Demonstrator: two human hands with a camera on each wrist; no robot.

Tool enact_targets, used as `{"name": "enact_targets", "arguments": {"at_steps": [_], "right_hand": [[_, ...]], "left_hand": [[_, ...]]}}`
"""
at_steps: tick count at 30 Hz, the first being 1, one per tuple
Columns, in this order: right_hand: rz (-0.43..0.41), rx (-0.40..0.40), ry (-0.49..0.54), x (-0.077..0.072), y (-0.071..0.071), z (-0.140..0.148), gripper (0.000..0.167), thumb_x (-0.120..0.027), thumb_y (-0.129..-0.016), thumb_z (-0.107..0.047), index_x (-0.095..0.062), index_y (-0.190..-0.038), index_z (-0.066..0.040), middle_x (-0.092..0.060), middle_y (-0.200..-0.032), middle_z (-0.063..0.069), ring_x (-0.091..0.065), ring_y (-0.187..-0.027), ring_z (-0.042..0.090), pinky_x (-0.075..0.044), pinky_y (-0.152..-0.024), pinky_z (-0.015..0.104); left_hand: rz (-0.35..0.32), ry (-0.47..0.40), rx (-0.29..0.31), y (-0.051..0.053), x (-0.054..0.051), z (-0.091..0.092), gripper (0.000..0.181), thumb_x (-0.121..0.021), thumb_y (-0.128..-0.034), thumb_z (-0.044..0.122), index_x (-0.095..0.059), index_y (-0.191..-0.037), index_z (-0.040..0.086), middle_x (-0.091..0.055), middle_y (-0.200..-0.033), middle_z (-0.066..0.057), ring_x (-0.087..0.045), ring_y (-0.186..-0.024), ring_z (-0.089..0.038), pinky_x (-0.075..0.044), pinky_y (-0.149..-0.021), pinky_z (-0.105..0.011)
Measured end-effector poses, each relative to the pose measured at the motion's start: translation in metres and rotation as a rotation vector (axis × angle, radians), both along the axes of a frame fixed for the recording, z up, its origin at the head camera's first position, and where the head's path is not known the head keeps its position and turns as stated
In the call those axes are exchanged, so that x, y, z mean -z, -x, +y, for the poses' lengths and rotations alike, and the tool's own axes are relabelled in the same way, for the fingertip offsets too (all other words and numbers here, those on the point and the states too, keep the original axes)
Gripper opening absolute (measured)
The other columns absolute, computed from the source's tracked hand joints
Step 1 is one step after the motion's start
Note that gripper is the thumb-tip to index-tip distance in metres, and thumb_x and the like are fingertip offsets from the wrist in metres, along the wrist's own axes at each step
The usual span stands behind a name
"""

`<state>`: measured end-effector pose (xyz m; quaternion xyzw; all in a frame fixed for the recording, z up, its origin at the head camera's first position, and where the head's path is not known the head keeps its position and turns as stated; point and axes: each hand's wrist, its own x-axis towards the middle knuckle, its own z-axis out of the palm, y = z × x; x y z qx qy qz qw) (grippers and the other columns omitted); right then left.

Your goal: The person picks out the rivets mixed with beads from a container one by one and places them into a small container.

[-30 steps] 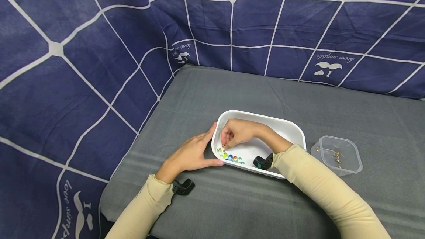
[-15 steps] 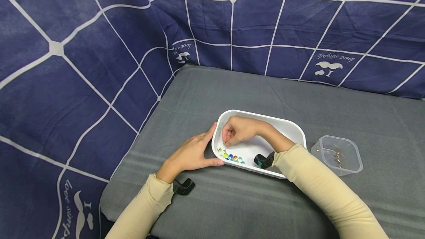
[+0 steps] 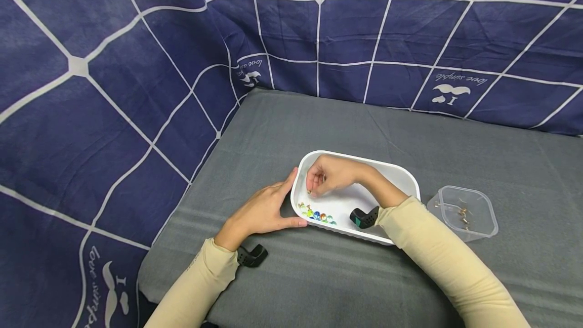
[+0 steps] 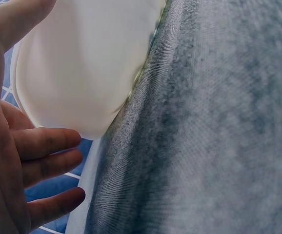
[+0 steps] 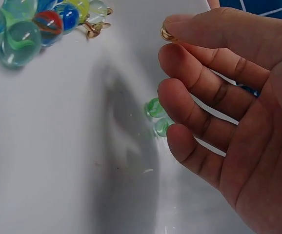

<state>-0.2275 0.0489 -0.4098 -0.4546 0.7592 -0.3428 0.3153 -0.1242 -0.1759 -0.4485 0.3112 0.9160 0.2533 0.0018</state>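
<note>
A white plastic tray (image 3: pixel 378 166) lies on the grey cloth. Several coloured glass marbles (image 3: pixel 319 215) sit along its near left corner, with small gold thumbtacks (image 5: pixel 93 30) beside them. The right hand (image 3: pixel 334 173) is inside the tray, above its floor. Its thumb and index finger pinch one gold thumbtack (image 5: pixel 167 33); the point is hidden by the fingers. The other fingers curl loosely below. At the tray's left end the left hand (image 3: pixel 261 211) rests against the outside, fingers extended, with the thumb along the near side and the index finger at the far left corner.
Right of the tray stands a clear plastic box (image 3: pixel 489 216) with several gold thumbtacks (image 3: pixel 463 212) in it. A blue checked curtain (image 3: pixel 346 29) hangs behind and to the left of the grey surface (image 3: pixel 282 120). Both wrists wear black camera mounts.
The right hand has risen a little and moved slightly right and away from the marbles, carrying the pinched thumbtack. The left hand and the tray have stayed in place.
</note>
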Motion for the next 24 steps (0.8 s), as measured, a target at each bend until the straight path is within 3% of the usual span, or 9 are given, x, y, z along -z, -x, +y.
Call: {"name": "enact_targets", "arguments": {"at_steps": [10,24], "right_hand": [[0.018,0.034,0.022,-0.004,0.003,0.005,0.005,-0.075,-0.081,-0.006,-0.073,-0.086,-0.006,-0.066,-0.073,-0.006,-0.059,-0.068,0.009,-0.047,-0.062,0.023],[0.021,0.077,0.085,-0.019,0.004,0.014,0.006,-0.075,-0.083,-0.005,-0.073,-0.088,-0.002,-0.069,-0.076,-0.003,-0.06,-0.072,0.014,-0.048,-0.064,0.025]], "left_hand": [[-0.004,-0.003,-0.001,0.0,0.0,0.0,0.116,-0.077,-0.0791,0.057,-0.014,-0.156,-0.003,-0.05,-0.143,-0.02,-0.054,-0.125,-0.031,-0.043,-0.104,-0.044],[-0.016,-0.007,-0.009,0.0,0.001,0.0,0.116,-0.076,-0.0793,0.058,-0.014,-0.156,-0.003,-0.05,-0.143,-0.021,-0.054,-0.126,-0.031,-0.043,-0.104,-0.044]]}}
